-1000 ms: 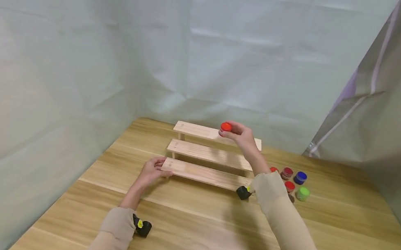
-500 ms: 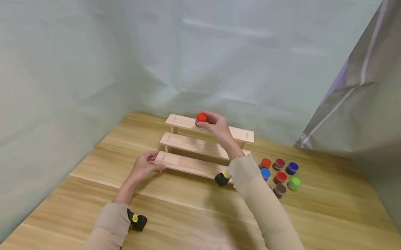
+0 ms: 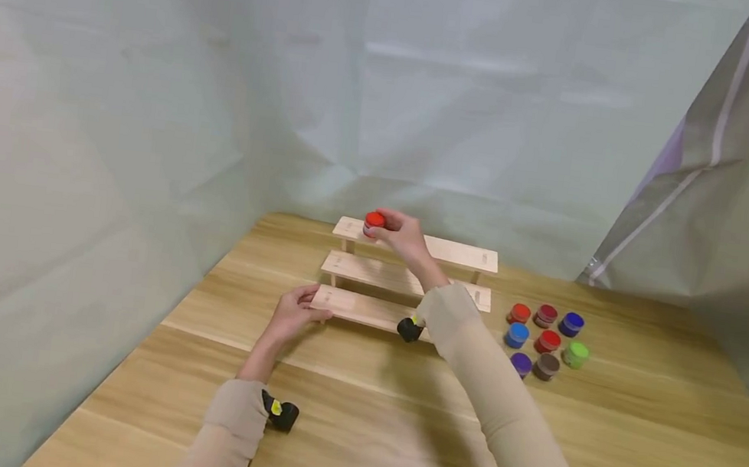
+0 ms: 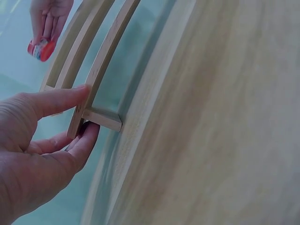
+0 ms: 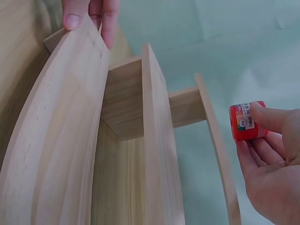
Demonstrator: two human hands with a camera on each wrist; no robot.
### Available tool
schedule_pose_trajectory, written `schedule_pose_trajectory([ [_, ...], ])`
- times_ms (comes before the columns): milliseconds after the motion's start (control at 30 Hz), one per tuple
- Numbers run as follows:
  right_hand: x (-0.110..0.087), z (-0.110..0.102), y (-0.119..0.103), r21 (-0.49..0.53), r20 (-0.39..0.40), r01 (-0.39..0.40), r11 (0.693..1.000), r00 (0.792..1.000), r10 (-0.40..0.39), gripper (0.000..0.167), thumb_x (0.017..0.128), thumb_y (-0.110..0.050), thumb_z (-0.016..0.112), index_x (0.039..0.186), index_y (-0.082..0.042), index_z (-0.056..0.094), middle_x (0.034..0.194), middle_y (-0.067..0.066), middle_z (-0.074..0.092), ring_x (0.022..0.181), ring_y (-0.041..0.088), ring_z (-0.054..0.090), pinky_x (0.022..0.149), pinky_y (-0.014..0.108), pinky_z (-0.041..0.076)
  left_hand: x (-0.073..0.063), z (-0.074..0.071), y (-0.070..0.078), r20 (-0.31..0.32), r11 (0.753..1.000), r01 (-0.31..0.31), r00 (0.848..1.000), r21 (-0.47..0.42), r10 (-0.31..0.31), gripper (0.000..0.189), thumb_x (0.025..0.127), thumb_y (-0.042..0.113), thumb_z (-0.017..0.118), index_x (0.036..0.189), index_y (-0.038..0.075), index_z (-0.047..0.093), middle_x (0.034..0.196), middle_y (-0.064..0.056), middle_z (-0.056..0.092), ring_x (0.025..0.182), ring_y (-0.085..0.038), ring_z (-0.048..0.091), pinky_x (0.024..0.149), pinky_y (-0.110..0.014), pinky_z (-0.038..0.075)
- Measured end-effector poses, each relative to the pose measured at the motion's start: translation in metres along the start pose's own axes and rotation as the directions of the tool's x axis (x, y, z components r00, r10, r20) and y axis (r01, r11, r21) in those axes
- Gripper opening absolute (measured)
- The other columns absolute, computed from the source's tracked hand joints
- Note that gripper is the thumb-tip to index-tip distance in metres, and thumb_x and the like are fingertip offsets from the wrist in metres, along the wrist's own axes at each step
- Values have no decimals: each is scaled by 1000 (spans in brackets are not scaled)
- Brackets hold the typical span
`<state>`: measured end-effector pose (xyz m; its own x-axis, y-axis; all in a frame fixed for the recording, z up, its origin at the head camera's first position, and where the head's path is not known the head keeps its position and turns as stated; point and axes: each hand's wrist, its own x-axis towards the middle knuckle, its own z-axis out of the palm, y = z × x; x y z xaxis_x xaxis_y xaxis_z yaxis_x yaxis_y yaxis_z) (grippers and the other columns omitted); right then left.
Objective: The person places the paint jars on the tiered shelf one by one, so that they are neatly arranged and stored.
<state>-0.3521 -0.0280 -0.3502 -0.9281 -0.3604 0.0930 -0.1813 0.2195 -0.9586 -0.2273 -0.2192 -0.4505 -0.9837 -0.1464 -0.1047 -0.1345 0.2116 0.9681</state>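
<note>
A small red-lidded paint jar (image 3: pixel 373 225) with a printed label is pinched between thumb and fingers of my right hand (image 3: pixel 405 238). It hovers just above the left part of the top step of a three-step wooden rack (image 3: pixel 462 254); the right wrist view shows a gap between the jar (image 5: pixel 243 123) and the top board (image 5: pixel 216 140). My left hand (image 3: pixel 290 315) grips the left end of the lowest board (image 3: pixel 366 309), thumb on one face and fingers beneath, as the left wrist view shows.
To the right of the rack, several paint jars with lids in red, blue, purple, brown and green, such as the green jar (image 3: pixel 576 354), stand grouped on the wooden table (image 3: pixel 353 424). Pale sheeting (image 3: pixel 429 116) hangs behind and at both sides.
My right hand has carried the red jar leftward along the top step toward its left end. The left hand keeps its grip on the lowest board. The head view has shifted slightly.
</note>
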Motion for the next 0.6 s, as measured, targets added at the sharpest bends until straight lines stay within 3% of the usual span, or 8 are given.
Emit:
schedule_pose_trajectory([
  [233,13,4,3,-3,-16,-2,1000,1000,2,53,89,-9,70,140,-6,52,134,16,61,123,28,57,103,38,48,6,3,4,0,1000,-2,1000,-4,2,68,84,2,72,143,-7,39,133,-26,51,111,-27,56,76,-13,48],
  [600,17,3,6,-56,-9,5,998,1000,-5,54,89,-9,70,140,-5,52,134,17,61,123,28,58,102,39,49,8,6,7,-6,1000,10,1000,-4,-10,69,83,1,72,144,-5,39,133,-25,52,113,-29,56,78,-15,49],
])
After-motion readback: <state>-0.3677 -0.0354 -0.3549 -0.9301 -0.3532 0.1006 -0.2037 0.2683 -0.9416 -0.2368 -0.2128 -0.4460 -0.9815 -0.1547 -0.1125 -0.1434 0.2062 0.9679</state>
